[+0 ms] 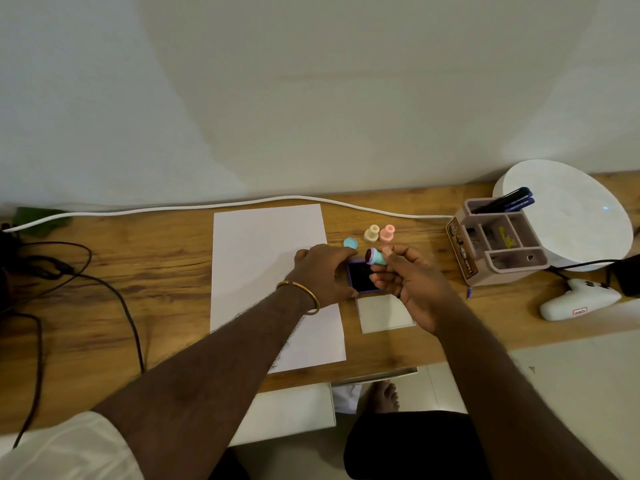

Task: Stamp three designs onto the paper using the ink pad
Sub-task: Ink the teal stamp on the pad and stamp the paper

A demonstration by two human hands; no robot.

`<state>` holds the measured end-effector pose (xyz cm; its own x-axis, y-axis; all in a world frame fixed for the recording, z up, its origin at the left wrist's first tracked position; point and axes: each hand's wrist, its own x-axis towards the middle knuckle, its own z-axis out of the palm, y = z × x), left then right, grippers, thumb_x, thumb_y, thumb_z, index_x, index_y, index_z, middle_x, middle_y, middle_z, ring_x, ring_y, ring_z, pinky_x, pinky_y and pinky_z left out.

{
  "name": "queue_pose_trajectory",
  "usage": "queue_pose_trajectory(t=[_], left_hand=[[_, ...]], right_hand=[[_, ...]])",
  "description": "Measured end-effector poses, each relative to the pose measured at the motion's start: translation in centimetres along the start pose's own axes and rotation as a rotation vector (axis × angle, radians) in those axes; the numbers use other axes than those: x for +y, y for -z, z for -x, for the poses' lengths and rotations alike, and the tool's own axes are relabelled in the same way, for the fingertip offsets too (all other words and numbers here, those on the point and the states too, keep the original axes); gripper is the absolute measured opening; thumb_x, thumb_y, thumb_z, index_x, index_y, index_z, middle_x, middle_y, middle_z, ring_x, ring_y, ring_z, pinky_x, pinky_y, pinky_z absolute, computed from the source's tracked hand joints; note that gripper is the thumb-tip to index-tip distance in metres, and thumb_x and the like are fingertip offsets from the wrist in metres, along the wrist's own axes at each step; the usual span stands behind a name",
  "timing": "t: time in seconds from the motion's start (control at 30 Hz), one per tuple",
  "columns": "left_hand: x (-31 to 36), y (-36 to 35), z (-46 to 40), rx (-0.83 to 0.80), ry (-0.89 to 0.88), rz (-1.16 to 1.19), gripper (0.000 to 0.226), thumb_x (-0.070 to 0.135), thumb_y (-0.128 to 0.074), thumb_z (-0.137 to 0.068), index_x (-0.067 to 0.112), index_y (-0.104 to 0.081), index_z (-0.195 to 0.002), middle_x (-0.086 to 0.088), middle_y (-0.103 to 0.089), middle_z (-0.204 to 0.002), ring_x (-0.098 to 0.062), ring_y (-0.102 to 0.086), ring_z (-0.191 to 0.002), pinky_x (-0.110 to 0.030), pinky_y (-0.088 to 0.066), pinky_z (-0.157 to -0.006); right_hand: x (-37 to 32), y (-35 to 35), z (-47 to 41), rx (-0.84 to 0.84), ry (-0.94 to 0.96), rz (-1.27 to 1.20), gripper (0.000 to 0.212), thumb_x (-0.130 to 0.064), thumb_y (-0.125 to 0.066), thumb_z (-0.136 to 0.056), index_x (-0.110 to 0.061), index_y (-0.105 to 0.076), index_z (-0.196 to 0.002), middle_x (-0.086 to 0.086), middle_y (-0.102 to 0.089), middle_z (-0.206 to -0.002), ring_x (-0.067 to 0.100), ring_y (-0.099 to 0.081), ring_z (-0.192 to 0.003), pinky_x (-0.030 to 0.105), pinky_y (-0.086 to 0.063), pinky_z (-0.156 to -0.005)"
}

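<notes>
A blank white sheet of paper [263, 271] lies on the wooden desk. Just right of it sits the purple ink pad [360, 277], open, its dark pad showing. My left hand [322, 277] grips the pad's left edge. My right hand [412, 282] holds a teal stamp [376, 258] tilted just above the pad, its inked face turned to the left. A teal cap [350, 242], a cream stamp [371, 233] and a pink stamp [387, 233] stand behind the pad. The pad's clear lid [384, 313] lies in front of it.
A desk organiser [498, 244] with pens stands at the right, a round white device [575, 216] behind it. A white handheld tool [575, 299] lies near the right edge. A white cable [242, 204] runs along the wall; black cables [69, 271] sprawl at left.
</notes>
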<state>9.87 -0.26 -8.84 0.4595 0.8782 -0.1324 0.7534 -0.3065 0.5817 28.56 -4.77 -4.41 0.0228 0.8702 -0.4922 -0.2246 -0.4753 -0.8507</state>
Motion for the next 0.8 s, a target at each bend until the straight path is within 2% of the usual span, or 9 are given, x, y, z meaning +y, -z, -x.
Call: queue_pose_trajectory(t=[0.07,0.13,0.2,0.3,0.37,0.47,0.53,0.63,0.8], left_hand=[[0.0,-0.1,-0.2,-0.004,0.012,-0.002,0.072,0.047,-0.075,-0.072,0.025,-0.048,-0.135,-0.001,-0.058,-0.13,-0.023,-0.049,-0.12,-0.04,-0.031,-0.097],[0.0,-0.2,-0.2,-0.004,0.014,-0.004,0.073,0.048,-0.075,-0.072,0.025,-0.047,-0.135,-0.002,-0.058,-0.13,-0.024,-0.049,-0.12,-0.041,-0.032,-0.097],[-0.1,-0.2,-0.3,-0.003,0.007,-0.008,0.073,0.048,-0.075,-0.071,0.025,-0.047,-0.135,-0.002,-0.059,-0.13,-0.024,-0.049,-0.12,-0.041,-0.033,-0.096],[-0.2,-0.3,-0.3,-0.005,0.006,-0.002,0.075,0.049,-0.075,-0.071,0.025,-0.046,-0.136,-0.002,-0.058,-0.13,-0.024,-0.048,-0.12,-0.042,-0.033,-0.096],[-0.4,-0.3,-0.4,-0.005,0.015,0.008,0.076,0.048,-0.076,-0.07,0.025,-0.046,-0.136,-0.002,-0.058,-0.131,-0.024,-0.047,-0.121,-0.041,-0.032,-0.097],[-0.5,-0.3,-0.3,0.004,0.014,0.027,0.079,0.05,-0.078,-0.067,0.025,-0.047,-0.135,-0.001,-0.058,-0.131,-0.023,-0.047,-0.122,-0.038,-0.03,-0.095],[-0.6,-0.3,-0.3,0.009,0.008,0.031,0.08,0.05,-0.08,-0.065,0.025,-0.047,-0.134,-0.001,-0.058,-0.13,-0.024,-0.047,-0.121,-0.038,-0.03,-0.094],[-0.6,-0.3,-0.4,0.012,0.024,0.028,0.082,0.051,-0.081,-0.063,0.025,-0.048,-0.133,-0.001,-0.058,-0.13,-0.024,-0.047,-0.122,-0.041,-0.03,-0.098],[-0.7,-0.5,-0.5,0.012,0.045,0.027,0.083,0.052,-0.081,-0.062,0.026,-0.047,-0.133,0.001,-0.06,-0.128,-0.023,-0.049,-0.12,-0.042,-0.03,-0.099]], right_hand=[[-0.1,-0.6,0.0,0.101,0.068,0.15,0.025,-0.032,-0.06,-0.094,-0.014,-0.066,-0.109,0.012,-0.075,-0.092,0.022,-0.072,-0.081,0.029,-0.059,-0.07],[-0.4,-0.8,0.1,0.134,0.108,0.209,0.021,-0.032,-0.061,-0.094,-0.017,-0.066,-0.107,0.012,-0.074,-0.093,0.022,-0.072,-0.083,0.031,-0.059,-0.073],[-0.5,-0.7,0.3,0.115,0.116,0.229,0.022,-0.026,-0.064,-0.092,-0.017,-0.064,-0.113,0.012,-0.073,-0.096,0.022,-0.072,-0.086,0.032,-0.06,-0.075],[-0.4,-0.5,0.3,0.108,0.16,0.396,0.032,-0.014,-0.065,-0.092,-0.014,-0.058,-0.123,0.009,-0.073,-0.095,0.019,-0.073,-0.084,0.029,-0.06,-0.071],[-0.4,-0.5,0.3,0.136,0.219,0.568,0.032,-0.016,-0.064,-0.092,-0.013,-0.058,-0.123,0.007,-0.072,-0.095,0.017,-0.072,-0.082,0.025,-0.059,-0.067],[-0.7,-0.7,0.3,0.164,0.396,0.97,0.028,-0.024,-0.069,-0.089,-0.016,-0.063,-0.114,-0.002,-0.065,-0.1,0.011,-0.063,-0.086,0.017,-0.05,-0.064],[-1.1,-1.0,0.3,0.137,0.458,1.129,0.028,-0.026,-0.071,-0.087,-0.017,-0.066,-0.113,-0.002,-0.063,-0.102,0.011,-0.059,-0.088,0.016,-0.046,-0.065],[-1.6,-2.0,0.1,0.058,0.454,1.319,0.026,-0.03,-0.069,-0.086,-0.017,-0.068,-0.109,0.0,-0.065,-0.098,0.011,-0.055,-0.083,0.016,-0.039,-0.062],[-1.8,-3.3,-0.7,-0.01,0.405,1.483,0.026,-0.032,-0.063,-0.089,-0.017,-0.068,-0.11,0.003,-0.067,-0.103,0.013,-0.058,-0.087,0.022,-0.046,-0.07]])
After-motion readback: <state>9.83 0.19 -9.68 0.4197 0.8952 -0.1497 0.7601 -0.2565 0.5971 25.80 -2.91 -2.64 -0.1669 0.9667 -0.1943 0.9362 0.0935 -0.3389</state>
